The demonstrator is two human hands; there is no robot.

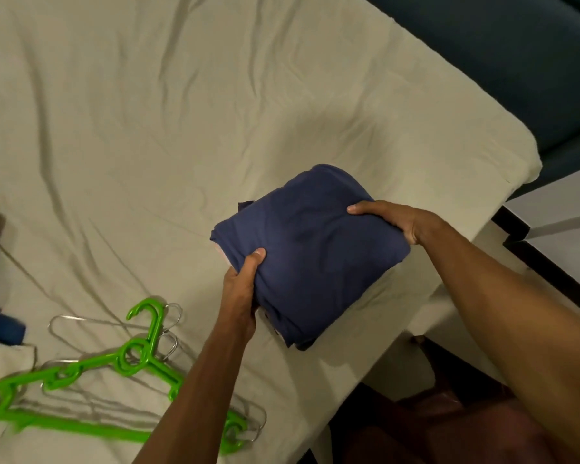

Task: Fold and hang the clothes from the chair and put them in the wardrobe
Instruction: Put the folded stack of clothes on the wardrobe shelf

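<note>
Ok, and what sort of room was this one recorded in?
Most likely a bedroom. A bed with a wrinkled cream sheet fills most of the view, clothes hangers lie on it, and both hands, left hand and right hand, hold a folded navy garment near its corner.

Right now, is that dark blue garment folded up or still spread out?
Folded. The blue garment is a compact, layered bundle over the bed; the left hand and right hand grip opposite edges.
</note>
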